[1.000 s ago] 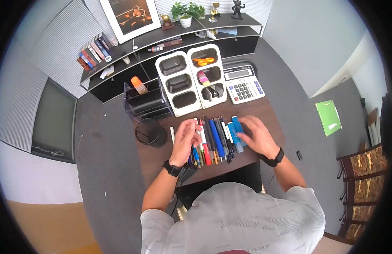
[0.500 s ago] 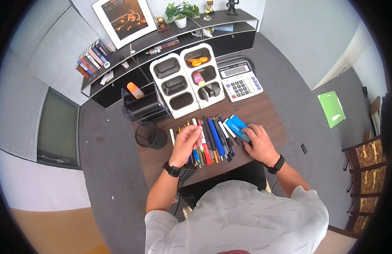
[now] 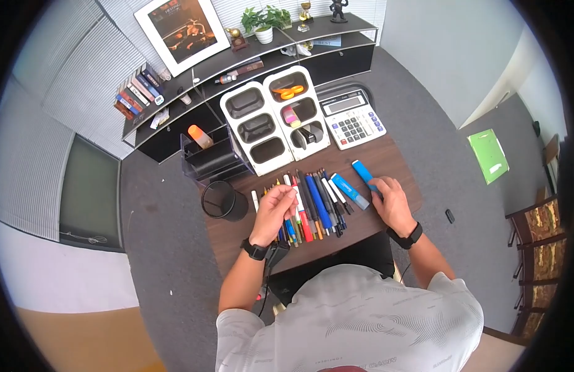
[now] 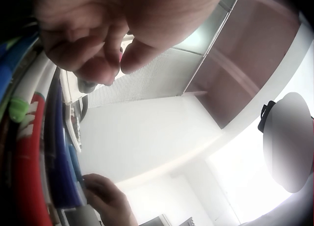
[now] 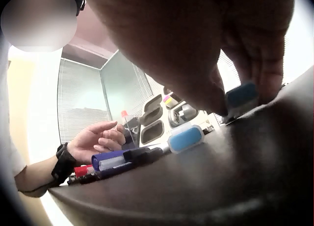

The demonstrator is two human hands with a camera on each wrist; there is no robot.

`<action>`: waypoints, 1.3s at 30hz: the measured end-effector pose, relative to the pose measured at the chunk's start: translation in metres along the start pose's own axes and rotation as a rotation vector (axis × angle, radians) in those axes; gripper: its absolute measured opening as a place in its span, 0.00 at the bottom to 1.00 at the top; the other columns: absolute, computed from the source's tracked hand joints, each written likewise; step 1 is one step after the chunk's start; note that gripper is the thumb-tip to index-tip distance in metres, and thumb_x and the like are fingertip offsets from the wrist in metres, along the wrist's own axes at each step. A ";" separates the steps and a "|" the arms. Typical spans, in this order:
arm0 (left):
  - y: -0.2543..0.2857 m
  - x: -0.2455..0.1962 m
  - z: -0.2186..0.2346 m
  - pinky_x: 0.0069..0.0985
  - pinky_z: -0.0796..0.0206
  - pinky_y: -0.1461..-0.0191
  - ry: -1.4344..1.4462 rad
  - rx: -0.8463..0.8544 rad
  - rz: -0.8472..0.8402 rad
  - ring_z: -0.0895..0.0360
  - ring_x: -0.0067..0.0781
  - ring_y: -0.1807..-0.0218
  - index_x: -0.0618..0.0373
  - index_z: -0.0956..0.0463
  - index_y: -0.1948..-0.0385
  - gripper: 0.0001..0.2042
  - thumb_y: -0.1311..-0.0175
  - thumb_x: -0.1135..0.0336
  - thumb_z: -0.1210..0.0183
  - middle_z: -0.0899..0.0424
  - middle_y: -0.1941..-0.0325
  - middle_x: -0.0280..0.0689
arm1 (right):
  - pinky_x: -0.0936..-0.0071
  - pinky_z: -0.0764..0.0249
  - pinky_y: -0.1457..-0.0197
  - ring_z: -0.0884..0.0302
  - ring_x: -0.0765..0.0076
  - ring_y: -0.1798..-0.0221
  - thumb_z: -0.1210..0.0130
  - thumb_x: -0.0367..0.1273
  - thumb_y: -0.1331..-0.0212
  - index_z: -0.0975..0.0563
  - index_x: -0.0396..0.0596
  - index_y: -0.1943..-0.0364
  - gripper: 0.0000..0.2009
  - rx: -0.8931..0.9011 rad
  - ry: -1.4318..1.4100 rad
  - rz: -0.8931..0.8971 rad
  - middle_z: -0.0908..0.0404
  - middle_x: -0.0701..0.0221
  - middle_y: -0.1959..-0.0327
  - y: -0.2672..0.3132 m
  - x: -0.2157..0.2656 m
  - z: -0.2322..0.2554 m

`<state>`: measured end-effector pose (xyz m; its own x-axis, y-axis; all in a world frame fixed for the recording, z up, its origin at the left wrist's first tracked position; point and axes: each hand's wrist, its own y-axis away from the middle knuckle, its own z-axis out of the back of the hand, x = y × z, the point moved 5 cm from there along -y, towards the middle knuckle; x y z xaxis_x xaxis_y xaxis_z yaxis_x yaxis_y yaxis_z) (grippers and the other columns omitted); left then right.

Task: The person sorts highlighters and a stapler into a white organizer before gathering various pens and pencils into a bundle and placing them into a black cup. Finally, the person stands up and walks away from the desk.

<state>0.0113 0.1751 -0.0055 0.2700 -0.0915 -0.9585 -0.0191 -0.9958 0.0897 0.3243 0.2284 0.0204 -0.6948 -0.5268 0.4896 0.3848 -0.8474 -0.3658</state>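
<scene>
My right hand [image 3: 391,201] holds a flat blue case [image 3: 363,171] with a pale clear end between thumb and fingers, low at the tabletop. In the right wrist view that case's blue end [image 5: 242,94] shows between the fingertips. A second flat blue case [image 3: 348,190] lies just left of it. My left hand [image 3: 276,209] hovers over the row of pens, its fingers loosely curled and nothing seen in them. Under and beside it lie a red-and-white marker [image 3: 304,224], a thick blue pen [image 3: 318,201], and several other pens and pencils side by side.
Behind the pens stands a white organizer [image 3: 287,150] with orange scissors [image 3: 288,92] and a pink-and-yellow item. A calculator [image 3: 352,121] is at its right. A black mesh cup [image 3: 225,201] and a dark desk rack [image 3: 215,162] stand at the left.
The right hand took hold of the two blue cases lying together and moved right; one now lies apart on the table, the other is in the hand. The left hand stays nearly still.
</scene>
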 end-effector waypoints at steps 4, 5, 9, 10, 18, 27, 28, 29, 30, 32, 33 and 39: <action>0.000 0.000 0.001 0.14 0.39 0.69 -0.002 -0.002 -0.001 0.27 0.12 0.69 0.55 0.21 0.53 0.08 0.17 0.62 0.44 0.17 0.65 0.26 | 0.51 0.24 0.40 0.21 0.43 0.46 0.37 0.23 0.40 0.20 0.44 0.49 0.15 -0.061 -0.127 0.063 0.18 0.56 0.51 -0.001 0.024 0.005; -0.001 0.001 0.001 0.14 0.39 0.69 0.000 0.001 -0.002 0.27 0.12 0.69 0.55 0.21 0.53 0.08 0.17 0.62 0.44 0.17 0.65 0.26 | 0.51 0.24 0.41 0.21 0.43 0.46 0.37 0.23 0.40 0.21 0.44 0.49 0.15 -0.049 -0.154 0.083 0.18 0.56 0.51 0.000 0.029 0.003; 0.000 0.001 0.000 0.14 0.39 0.69 0.008 0.012 0.006 0.27 0.12 0.69 0.55 0.21 0.53 0.08 0.17 0.62 0.44 0.17 0.64 0.26 | 0.53 0.24 0.39 0.21 0.44 0.45 0.34 0.25 0.40 0.23 0.44 0.47 0.17 0.050 -0.093 0.069 0.17 0.59 0.48 0.010 0.027 -0.019; 0.000 0.001 0.000 0.14 0.39 0.68 0.013 0.009 0.010 0.27 0.12 0.69 0.55 0.21 0.53 0.08 0.17 0.62 0.44 0.17 0.64 0.26 | 0.54 0.24 0.39 0.21 0.44 0.45 0.34 0.26 0.40 0.23 0.44 0.47 0.17 0.046 -0.085 0.079 0.17 0.58 0.48 0.010 0.028 -0.019; 0.005 -0.010 -0.008 0.16 0.35 0.65 0.004 0.105 -0.037 0.24 0.15 0.66 0.59 0.21 0.50 0.08 0.19 0.65 0.42 0.18 0.64 0.28 | 0.53 0.23 0.44 0.20 0.42 0.48 0.32 0.25 0.41 0.23 0.45 0.47 0.18 0.011 -0.085 0.037 0.17 0.57 0.51 0.011 0.021 -0.015; 0.099 -0.142 -0.097 0.38 0.26 0.40 -0.227 0.817 -0.448 0.17 0.45 0.45 0.64 0.22 0.40 0.19 0.31 0.70 0.36 0.15 0.41 0.47 | 0.54 0.21 0.50 0.18 0.42 0.52 0.34 0.24 0.37 0.24 0.44 0.47 0.16 -0.117 -0.251 -0.011 0.17 0.55 0.55 -0.047 0.028 0.016; 0.107 -0.159 -0.113 0.43 0.27 0.38 -0.185 0.916 -0.517 0.17 0.51 0.41 0.65 0.23 0.39 0.19 0.30 0.70 0.37 0.17 0.36 0.49 | 0.54 0.21 0.49 0.18 0.41 0.52 0.34 0.24 0.37 0.23 0.44 0.47 0.16 -0.139 -0.251 0.015 0.17 0.55 0.55 -0.060 0.033 0.018; 0.116 -0.168 -0.126 0.44 0.27 0.37 -0.097 0.952 -0.576 0.18 0.52 0.38 0.64 0.24 0.38 0.19 0.30 0.71 0.38 0.18 0.34 0.51 | 0.54 0.21 0.49 0.17 0.41 0.51 0.34 0.24 0.37 0.23 0.44 0.47 0.16 -0.159 -0.250 0.041 0.17 0.55 0.55 -0.072 0.039 0.020; 0.123 -0.176 -0.138 0.44 0.27 0.36 -0.009 0.986 -0.635 0.19 0.53 0.36 0.64 0.24 0.37 0.20 0.30 0.72 0.39 0.20 0.31 0.52 | 0.53 0.21 0.49 0.18 0.40 0.51 0.35 0.24 0.36 0.23 0.44 0.47 0.15 -0.179 -0.241 0.067 0.17 0.55 0.55 -0.084 0.046 0.021; 0.140 -0.189 -0.157 0.45 0.31 0.31 0.049 1.069 -0.669 0.22 0.54 0.31 0.64 0.28 0.32 0.26 0.34 0.75 0.41 0.23 0.28 0.52 | 0.51 0.22 0.49 0.18 0.39 0.52 0.35 0.24 0.36 0.23 0.45 0.46 0.15 -0.217 -0.220 0.126 0.17 0.54 0.56 -0.108 0.059 0.020; 0.146 -0.190 -0.164 0.46 0.32 0.28 0.080 1.109 -0.686 0.23 0.54 0.29 0.63 0.30 0.29 0.29 0.36 0.76 0.41 0.25 0.26 0.52 | 0.50 0.22 0.50 0.18 0.39 0.53 0.36 0.24 0.36 0.23 0.45 0.46 0.15 -0.202 -0.183 0.131 0.17 0.53 0.57 -0.120 0.061 0.015; 0.171 -0.187 -0.175 0.43 0.33 0.28 0.264 1.067 -0.916 0.26 0.52 0.26 0.74 0.35 0.26 0.26 0.15 0.61 0.54 0.26 0.24 0.55 | 0.46 0.25 0.50 0.20 0.38 0.55 0.39 0.21 0.40 0.23 0.44 0.48 0.16 -0.183 -0.050 0.198 0.17 0.53 0.61 -0.160 0.073 -0.012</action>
<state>0.1262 0.0229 0.2366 0.7481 0.4602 -0.4781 -0.4130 -0.2409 -0.8783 0.2047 0.3263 0.1047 -0.5840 -0.6879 0.4310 0.3907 -0.7036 -0.5935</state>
